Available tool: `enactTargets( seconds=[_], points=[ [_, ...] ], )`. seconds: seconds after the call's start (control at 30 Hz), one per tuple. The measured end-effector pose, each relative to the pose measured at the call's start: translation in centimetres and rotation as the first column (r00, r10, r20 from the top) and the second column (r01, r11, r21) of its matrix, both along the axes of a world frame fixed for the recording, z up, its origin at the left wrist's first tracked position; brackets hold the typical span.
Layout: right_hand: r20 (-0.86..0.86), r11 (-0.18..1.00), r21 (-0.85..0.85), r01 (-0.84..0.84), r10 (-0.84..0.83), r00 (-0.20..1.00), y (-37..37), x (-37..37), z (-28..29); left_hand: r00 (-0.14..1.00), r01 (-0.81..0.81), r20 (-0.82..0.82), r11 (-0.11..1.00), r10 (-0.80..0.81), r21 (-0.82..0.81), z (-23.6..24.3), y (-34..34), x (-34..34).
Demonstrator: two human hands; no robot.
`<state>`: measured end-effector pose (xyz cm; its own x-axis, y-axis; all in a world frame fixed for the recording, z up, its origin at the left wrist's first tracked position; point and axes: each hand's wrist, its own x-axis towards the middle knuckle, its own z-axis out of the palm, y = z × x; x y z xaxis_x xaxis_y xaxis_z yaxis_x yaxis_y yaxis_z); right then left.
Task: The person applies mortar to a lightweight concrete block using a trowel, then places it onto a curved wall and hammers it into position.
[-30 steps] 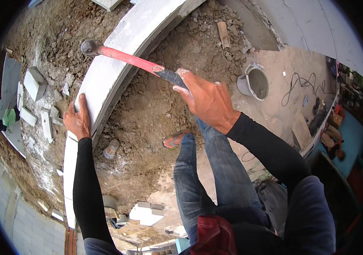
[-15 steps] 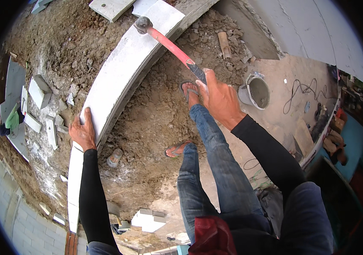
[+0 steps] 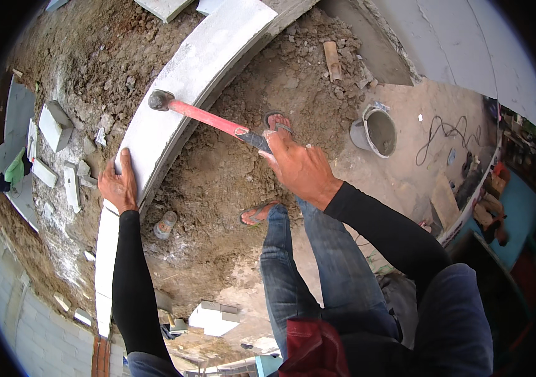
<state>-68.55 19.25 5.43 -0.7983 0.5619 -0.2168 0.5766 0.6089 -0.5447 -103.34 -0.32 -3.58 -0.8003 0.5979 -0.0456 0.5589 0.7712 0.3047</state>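
Note:
My right hand (image 3: 304,164) is closed around the black grip of a mallet (image 3: 208,118) with a red shaft and a dark rounded head. The head is at the top face of a long white block (image 3: 183,66), part of a low wall that looks curved here. Whether it touches the block, I cannot tell. My left hand (image 3: 119,183) rests on the same block near a joint, thumb stretched along the top and fingers over the outer edge. Beyond that joint, another white block (image 3: 106,264) continues the row beside my left forearm.
A bucket of grey mix (image 3: 375,132) stands to the right. Cut white blocks (image 3: 55,125) lie on the soil at left, more blocks (image 3: 214,319) near the bottom. A dirty clear cup (image 3: 165,225) sits by the wall. A cable (image 3: 447,135) coils on the floor at far right.
The mallet has come down and left along the block, toward my left hand, and my right hand moved with it. My left hand stays at the same place on the block.

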Motion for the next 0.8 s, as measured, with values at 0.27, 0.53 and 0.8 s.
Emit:
enactTargets(
  seconds=[0.27,0.53,0.8],
  points=[
    [0.068,0.981,0.028,-0.190,0.188,0.980,-1.1,-1.7,-1.4,1.000,-0.001,0.003,1.000,0.001,0.011,0.0,0.1,0.2],
    [0.237,0.977,-0.025,-0.214,0.214,0.948,-0.6,-2.9,0.1,0.956,0.009,0.292,0.997,0.015,-0.082,0.5,-1.8,-1.8],
    [0.252,0.978,0.002,-0.207,0.200,0.947,-2.4,-3.6,1.2,0.908,0.176,0.405,0.974,-0.105,-0.142,2.4,-12.8,-6.8]
  ],
)
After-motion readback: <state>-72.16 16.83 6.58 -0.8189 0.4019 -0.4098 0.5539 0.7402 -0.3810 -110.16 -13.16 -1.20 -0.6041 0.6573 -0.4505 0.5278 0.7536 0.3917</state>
